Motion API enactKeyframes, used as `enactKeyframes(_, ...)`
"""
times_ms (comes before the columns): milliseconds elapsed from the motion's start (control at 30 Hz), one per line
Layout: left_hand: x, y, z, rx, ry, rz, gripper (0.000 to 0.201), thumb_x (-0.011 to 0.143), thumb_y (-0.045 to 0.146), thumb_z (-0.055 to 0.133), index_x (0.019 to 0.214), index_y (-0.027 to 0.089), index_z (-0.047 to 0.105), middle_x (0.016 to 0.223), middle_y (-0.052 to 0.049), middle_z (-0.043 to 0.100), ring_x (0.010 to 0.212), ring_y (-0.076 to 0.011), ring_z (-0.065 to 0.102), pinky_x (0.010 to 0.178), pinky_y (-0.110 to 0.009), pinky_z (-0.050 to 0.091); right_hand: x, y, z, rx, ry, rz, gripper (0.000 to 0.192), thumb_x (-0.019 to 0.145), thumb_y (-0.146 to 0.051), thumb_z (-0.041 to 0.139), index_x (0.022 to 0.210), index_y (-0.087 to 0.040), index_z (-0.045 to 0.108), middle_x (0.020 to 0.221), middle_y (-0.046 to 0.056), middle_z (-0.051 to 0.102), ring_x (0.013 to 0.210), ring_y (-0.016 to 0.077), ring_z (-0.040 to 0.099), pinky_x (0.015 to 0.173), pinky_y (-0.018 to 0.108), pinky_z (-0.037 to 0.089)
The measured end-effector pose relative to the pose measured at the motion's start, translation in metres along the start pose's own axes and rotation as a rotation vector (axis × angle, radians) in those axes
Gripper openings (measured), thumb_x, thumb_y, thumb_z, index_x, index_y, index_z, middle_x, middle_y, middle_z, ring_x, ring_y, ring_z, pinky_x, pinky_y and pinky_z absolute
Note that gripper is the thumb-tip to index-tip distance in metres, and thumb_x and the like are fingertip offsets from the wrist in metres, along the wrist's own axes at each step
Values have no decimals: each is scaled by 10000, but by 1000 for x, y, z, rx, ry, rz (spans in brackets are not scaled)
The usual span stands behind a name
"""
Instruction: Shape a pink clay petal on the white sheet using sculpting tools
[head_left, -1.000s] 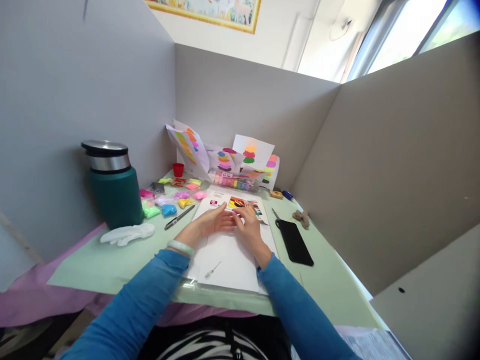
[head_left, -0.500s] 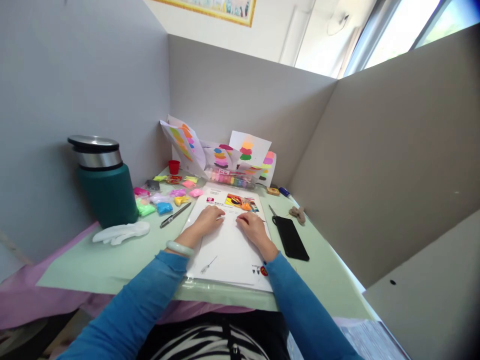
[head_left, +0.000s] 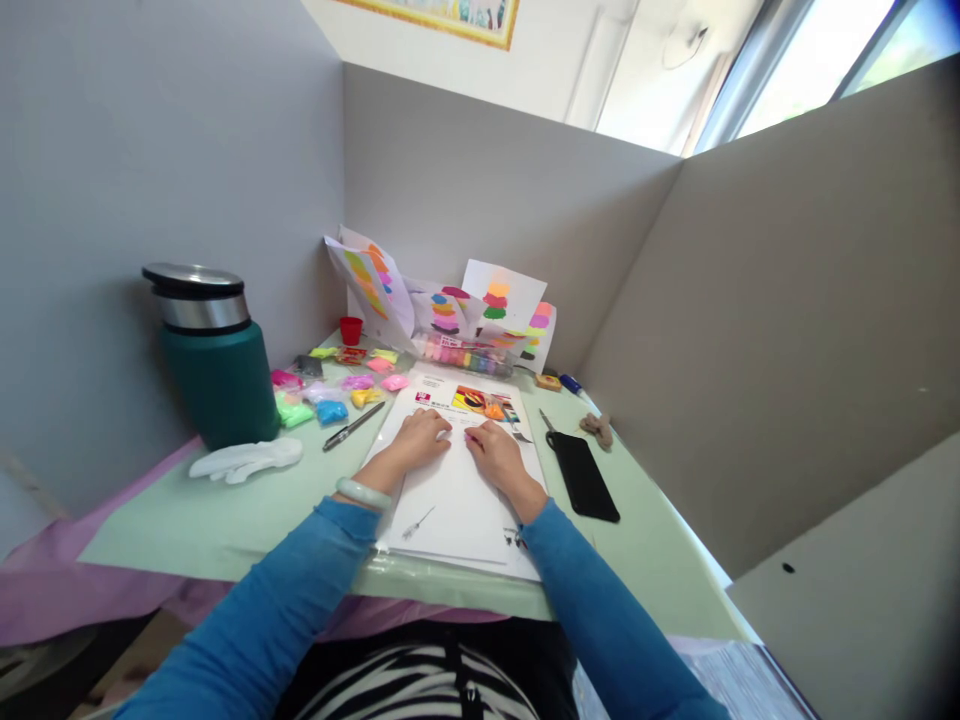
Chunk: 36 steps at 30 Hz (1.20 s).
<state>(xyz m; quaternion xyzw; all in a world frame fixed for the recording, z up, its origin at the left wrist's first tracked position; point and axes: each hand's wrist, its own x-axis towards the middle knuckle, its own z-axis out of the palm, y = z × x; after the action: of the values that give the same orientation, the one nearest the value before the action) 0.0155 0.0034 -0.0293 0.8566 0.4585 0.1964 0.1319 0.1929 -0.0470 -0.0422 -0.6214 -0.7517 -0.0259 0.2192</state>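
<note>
Presently, both hands down on the paper, close together.
Left hand (head_left: 421,435): palm down, fingers loosely curled, resting on white sheet (head_left: 457,490); nothing seen in its grasp; pale bangle at wrist.
Right hand (head_left: 491,452): just beside the left, fingers curled onto the sheet; tiny pink bit at fingertips, whether pinched cannot be told.
Sheet: flat under both hands, colour print (head_left: 480,402) at its far end, just beyond the fingertips.
Left of left hand: pen (head_left: 354,426), then clay packets (head_left: 330,395), white glove (head_left: 247,460), green flask (head_left: 217,360).
Right of right hand: black phone (head_left: 583,477), near but apart.
Beyond hands: clay stick box (head_left: 465,355), colour-swatch papers (head_left: 450,300) propped against partition.
</note>
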Motion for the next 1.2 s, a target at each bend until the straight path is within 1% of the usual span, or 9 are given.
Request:
enactKeyframes(200,0,-2,1,-39,15,9,279,750,260,600,1007,236,704,1123,-105,622,1109,-294,501,996,-381,342,0,8,2,102,10,88,319,896,-274,490,1180,-216,622,995,44,643,900,157,590,811,251,424)
enactKeyframes(433,1,-4,3,-11,14,23,293,762,274,581,1026,223,698,1131,-121,614,1106,-309,502,976,-399,354,2,4,3,116,51,66,241,892,-284,477,1007,-238,684,978,40,641,907,163,590,771,249,418)
enactKeyframes(533,2,-4,3,28,4,42,296,770,284,568,1029,222,698,1133,-126,610,1105,-316,505,962,-404,367,5,7,3,263,155,139,222,870,-316,484,893,-199,671,899,36,652,840,170,594,749,263,426)
enactKeyframes(633,2,-4,3,39,-2,56,293,773,282,565,1027,226,700,1129,-124,613,1106,-321,509,952,-409,376,7,14,4,491,254,252,286,854,-409,469,826,-180,638,782,27,652,743,178,595,697,276,441)
enactKeyframes(700,2,-4,3,46,-5,56,297,775,279,562,1033,224,699,1133,-125,612,1109,-322,508,950,-410,378,7,18,7,609,269,285,300,834,-435,470,849,-177,624,748,21,646,677,174,590,658,281,451)
enactKeyframes(800,2,-3,2,76,-18,52,311,783,287,552,1053,222,691,1151,-121,607,1120,-313,503,959,-403,377,7,20,11,715,248,253,302,818,-415,479,945,-174,610,754,20,639,614,156,576,613,274,458)
enactKeyframes(933,2,-2,0,127,-42,44,327,795,311,541,1082,232,676,1168,-92,609,1124,-285,506,969,-390,385,8,18,12,686,262,149,295,821,-382,480,974,-178,628,824,34,651,681,155,573,629,263,447)
enactKeyframes(1100,1,-1,0,169,-32,46,330,799,316,539,1091,236,672,1162,-73,615,1113,-266,519,966,-383,402,7,16,10,546,236,152,228,808,-389,528,798,-186,632,702,1,624,635,147,546,629,261,413)
enactKeyframes(1200,1,-1,0,175,-24,38,323,803,319,538,1088,246,673,1162,-66,616,1118,-261,519,967,-378,405,7,15,10,438,228,88,157,800,-297,537,835,-193,650,803,18,646,719,155,574,701,273,430)
